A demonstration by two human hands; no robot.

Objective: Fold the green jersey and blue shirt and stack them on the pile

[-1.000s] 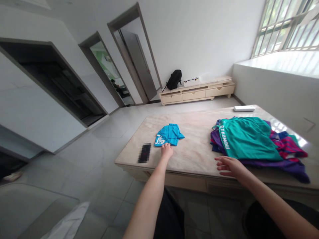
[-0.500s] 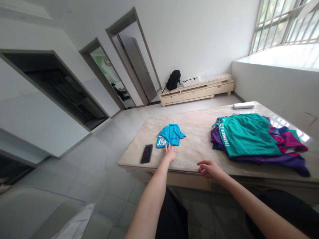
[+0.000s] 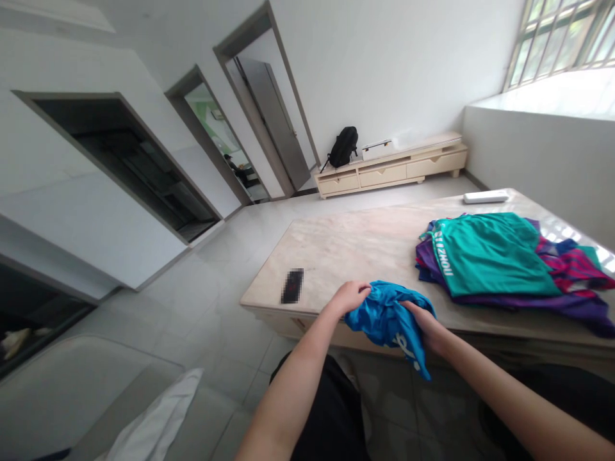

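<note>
Now both hands, left hand (image 3: pixel 352 296) and right hand (image 3: pixel 425 323), have lifted the blue shirt (image 3: pixel 387 320).

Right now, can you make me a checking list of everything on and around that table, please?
Surface: pale, glossy stone-look table.
Job's things: blue shirt, bunched at the table's near edge, one end hanging below it.
Clutter: pile of clothes at the right, a teal one on top; dark phone near the left edge; white flat thing at the far side.
Hands: left hand and right hand both grip the blue shirt.
Cables: nothing seen.
Surroundings: black backpack on a low cabinet by the wall; open doorways; window at the right; white cloth at lower left.
</note>
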